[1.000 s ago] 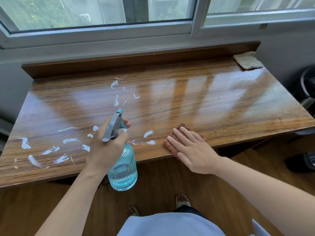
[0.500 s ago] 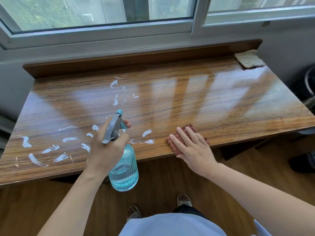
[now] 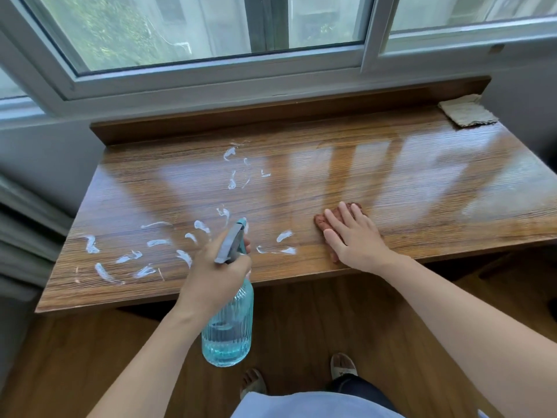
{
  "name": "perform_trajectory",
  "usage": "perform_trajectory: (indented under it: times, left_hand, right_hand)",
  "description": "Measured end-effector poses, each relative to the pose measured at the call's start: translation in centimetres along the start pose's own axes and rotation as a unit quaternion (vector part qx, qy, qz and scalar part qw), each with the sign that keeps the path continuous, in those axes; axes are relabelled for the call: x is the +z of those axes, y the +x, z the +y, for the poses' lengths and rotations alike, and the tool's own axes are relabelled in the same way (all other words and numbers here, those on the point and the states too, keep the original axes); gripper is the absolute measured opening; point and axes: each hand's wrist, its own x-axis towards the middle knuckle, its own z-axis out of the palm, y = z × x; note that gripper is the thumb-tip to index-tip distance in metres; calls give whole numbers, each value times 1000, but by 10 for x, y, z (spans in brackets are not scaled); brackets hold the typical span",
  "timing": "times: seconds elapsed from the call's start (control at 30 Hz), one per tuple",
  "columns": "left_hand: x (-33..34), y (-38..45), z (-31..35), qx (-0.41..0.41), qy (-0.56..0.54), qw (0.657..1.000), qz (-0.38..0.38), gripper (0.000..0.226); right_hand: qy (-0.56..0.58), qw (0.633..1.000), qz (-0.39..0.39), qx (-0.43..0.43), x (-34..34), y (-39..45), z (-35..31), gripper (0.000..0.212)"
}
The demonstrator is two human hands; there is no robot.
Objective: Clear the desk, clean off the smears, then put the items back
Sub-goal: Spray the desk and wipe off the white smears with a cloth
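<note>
Here your left hand grips the ribbed blue glass spray bottle above the glossy wooden table, near white smears; your right hand, fingers spread, presses the reddish-brown cloth flat.

bare forearms, light blue top

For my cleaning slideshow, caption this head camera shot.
Left hand aims a ribbed blue glass spray bottle at white smears while right hand presses a reddish-brown cloth on the glossy wooden desk.
</note>
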Motion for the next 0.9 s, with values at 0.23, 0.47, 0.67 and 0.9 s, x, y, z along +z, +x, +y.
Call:
perform_trajectory:
  times: [0.23,0.47,0.67,0.9]
  left_hand:
    - [24,-4,-23,-52,38,996,-61,14]
    - [50,-10,-22,-67,101,992,-41,5]
    - [54,-19,-29,-85,91,990,-70,10]
    - [53,-24,-33,-71,20,997,-34,12]
  right_hand:
    - [-67,997,7,-22,1,18,-9,60]
    - [-78,996,32,-21,5,15,-11,60]
    - [-81,996,36,-21,7,16,-10,61]
    - [-74,997,34,-14,4,14,-10,61]
